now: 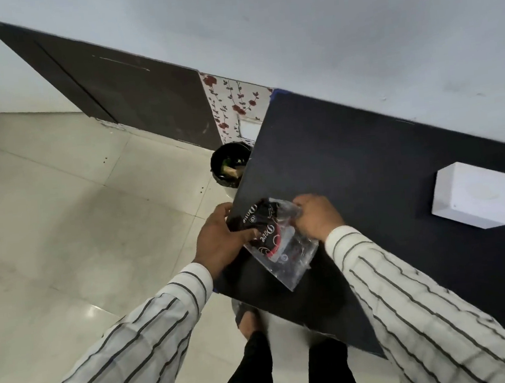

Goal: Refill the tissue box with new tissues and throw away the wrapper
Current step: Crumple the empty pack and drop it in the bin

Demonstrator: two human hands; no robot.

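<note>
A crumpled plastic wrapper (281,247), clear with a black and red printed part, lies over the near left corner of the black table (365,155). My left hand (219,241) grips its printed end at the table's left edge. My right hand (318,216) pinches the clear upper edge of the same wrapper. A white tissue box (470,195) stands on the table to the right, apart from both hands; whether tissues are inside I cannot tell.
A round black waste bin (230,165) with some rubbish in it stands on the tiled floor (61,209) just beyond the table's left edge. A dark door and a rose-patterned panel (233,100) line the white wall behind.
</note>
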